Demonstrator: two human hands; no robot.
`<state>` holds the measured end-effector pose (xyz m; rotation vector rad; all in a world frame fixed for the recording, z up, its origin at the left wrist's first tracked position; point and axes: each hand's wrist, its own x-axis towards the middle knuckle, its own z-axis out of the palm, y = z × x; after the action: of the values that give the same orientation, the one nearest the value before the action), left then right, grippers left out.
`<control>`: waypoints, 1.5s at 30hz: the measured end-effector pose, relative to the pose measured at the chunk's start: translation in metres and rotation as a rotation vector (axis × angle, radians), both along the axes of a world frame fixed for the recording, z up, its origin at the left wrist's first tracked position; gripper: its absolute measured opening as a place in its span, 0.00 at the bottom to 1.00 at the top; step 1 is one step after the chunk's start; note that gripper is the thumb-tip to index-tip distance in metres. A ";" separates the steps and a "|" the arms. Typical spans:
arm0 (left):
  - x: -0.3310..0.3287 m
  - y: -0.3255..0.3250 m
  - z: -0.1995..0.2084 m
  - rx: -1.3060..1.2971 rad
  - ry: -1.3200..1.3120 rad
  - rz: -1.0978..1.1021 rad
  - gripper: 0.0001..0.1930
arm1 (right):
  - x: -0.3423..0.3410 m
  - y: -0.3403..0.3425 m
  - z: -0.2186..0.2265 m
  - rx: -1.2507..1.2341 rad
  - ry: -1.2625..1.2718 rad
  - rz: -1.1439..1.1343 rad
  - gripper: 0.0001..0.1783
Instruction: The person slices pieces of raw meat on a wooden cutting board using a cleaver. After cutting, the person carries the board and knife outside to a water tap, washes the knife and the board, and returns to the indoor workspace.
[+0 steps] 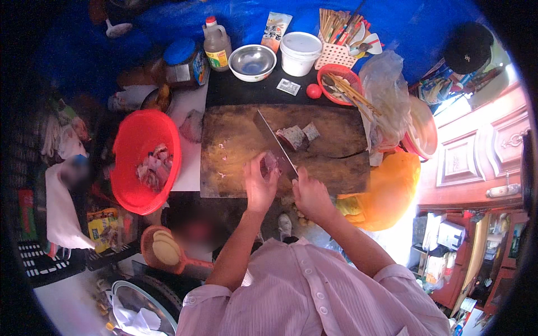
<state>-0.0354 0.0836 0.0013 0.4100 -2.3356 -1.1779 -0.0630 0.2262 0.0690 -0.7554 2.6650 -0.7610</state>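
My right hand (312, 194) is wrapped round the handle of a cleaver (274, 137), whose long blade slants up and left over the wooden cutting board (342, 168). Left of the blade, my left hand (260, 182) is closed on a pinkish chunk of raw fish (269, 162), its fingers close to the blade. On the blade's far right side lies another fish chunk (293, 137) with grey speckled skin, a smaller piece against its right end. Small pink scraps dot the board's left part. Cut pinkish pieces (156, 168) lie inside the red basin (124, 131) left of the board.
Behind the board stand a metal bowl (252, 61), a white lidded tub (300, 54), a sauce jug (216, 45) and a utensil basket (335, 57). A red colander (332, 70) holds chopsticks. An orange plastic bag (395, 187) hangs at the board's right edge.
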 end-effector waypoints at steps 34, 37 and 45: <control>-0.024 -0.011 -0.001 0.796 -0.093 -0.117 0.12 | -0.044 -0.040 -0.009 0.024 -0.168 -0.016 0.17; -0.025 -0.014 0.000 0.767 -0.119 -0.071 0.12 | -0.046 -0.044 -0.005 -0.012 -0.213 -0.015 0.13; -0.021 -0.013 -0.007 0.672 -0.164 -0.096 0.16 | -0.021 -0.023 -0.018 0.164 -0.258 -0.037 0.18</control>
<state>-0.0569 0.0702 -0.0057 0.6417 -2.0455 -2.0398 -0.0836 0.2029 0.0512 -0.5282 2.4768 -0.5944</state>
